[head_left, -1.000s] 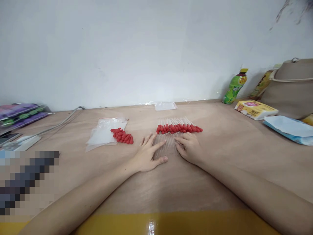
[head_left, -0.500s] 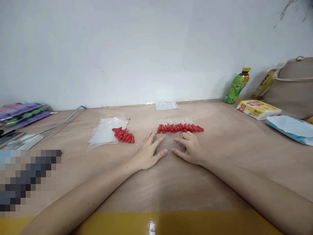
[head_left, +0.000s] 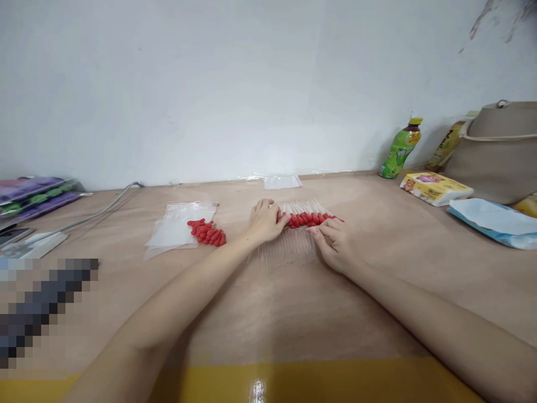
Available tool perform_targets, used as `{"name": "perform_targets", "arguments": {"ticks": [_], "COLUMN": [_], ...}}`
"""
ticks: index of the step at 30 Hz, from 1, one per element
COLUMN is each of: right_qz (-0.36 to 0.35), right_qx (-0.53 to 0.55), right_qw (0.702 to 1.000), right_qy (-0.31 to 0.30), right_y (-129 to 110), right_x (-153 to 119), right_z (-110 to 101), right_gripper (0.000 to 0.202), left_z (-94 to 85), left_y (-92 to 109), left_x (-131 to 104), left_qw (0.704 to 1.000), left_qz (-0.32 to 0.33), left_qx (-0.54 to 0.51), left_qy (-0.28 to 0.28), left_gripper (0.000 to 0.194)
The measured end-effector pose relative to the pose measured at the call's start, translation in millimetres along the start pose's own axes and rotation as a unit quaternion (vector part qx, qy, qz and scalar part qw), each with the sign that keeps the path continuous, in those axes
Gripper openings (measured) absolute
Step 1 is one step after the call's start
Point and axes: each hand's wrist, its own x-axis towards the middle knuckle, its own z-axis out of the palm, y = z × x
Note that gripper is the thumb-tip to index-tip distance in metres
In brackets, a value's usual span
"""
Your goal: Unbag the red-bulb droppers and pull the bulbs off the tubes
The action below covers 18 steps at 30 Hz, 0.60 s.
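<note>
A row of red rubber bulbs (head_left: pixel 308 219) lies across the middle of the table, with thin pale sticks (head_left: pixel 302 207) fanning out behind it. On the near side, a sheet of thin clear tubes (head_left: pixel 285 249) lies side by side. My left hand (head_left: pixel 265 221) wraps round the left end of the bulb row, thumb against the red. At the right end, my right hand (head_left: pixel 334 239) is closed with thumb and fingers on the bulbs. The fingertips are partly hidden. Off to the left, a pile of loose red bulbs (head_left: pixel 207 233) rests on clear plastic bags (head_left: pixel 170 229).
Another clear bag (head_left: pixel 282 182) lies by the wall. On the right are a green bottle (head_left: pixel 400 148), a tissue pack (head_left: pixel 436 188), a blue-white packet (head_left: pixel 493 221) and a beige bag (head_left: pixel 495 157). A cable (head_left: pixel 104 211) and purple-green packs (head_left: pixel 37 196) are at left.
My left hand has moved up and forward from the clear tubes to the left end of the red bulbs. My right hand has shifted from the tubes to the row's right end.
</note>
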Motion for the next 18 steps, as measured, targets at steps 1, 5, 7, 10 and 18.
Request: {"name": "perform_targets", "arguments": {"ticks": [1, 5, 7, 10, 18], "right_qz": [0.007, 0.017, 0.023, 0.032, -0.128], "right_qx": [0.002, 0.005, 0.019, 0.034, -0.032], "right_qw": [1.000, 1.000, 0.999, 0.998, 0.991], "right_qy": [0.001, 0.007, 0.013, 0.051, -0.028], "right_y": [0.7, 0.3, -0.9, -3.7, -20.9], "right_x": [0.5, 0.8, 0.3, -0.3, 0.1], "right_z": [0.3, 1.1, 0.5, -1.4, -7.0], "right_gripper": [0.029, 0.031, 0.028, 0.024, 0.051], "left_z": [1.4, 1.8, -1.6, -12.5, -50.5], "left_y": [0.5, 1.6, 0.7, -4.2, -29.7], "left_x": [0.9, 1.1, -4.0, -24.6, -104.7], "left_qw": [1.000, 0.996, 0.992, 0.989, 0.988], "left_qz": [-0.010, -0.069, -0.094, -0.083, 0.124], "left_qx": [-0.006, -0.025, -0.039, -0.072, -0.088], "left_qy": [0.006, 0.054, 0.080, 0.100, 0.019], "left_gripper": [0.025, 0.022, 0.023, 0.022, 0.007]}}
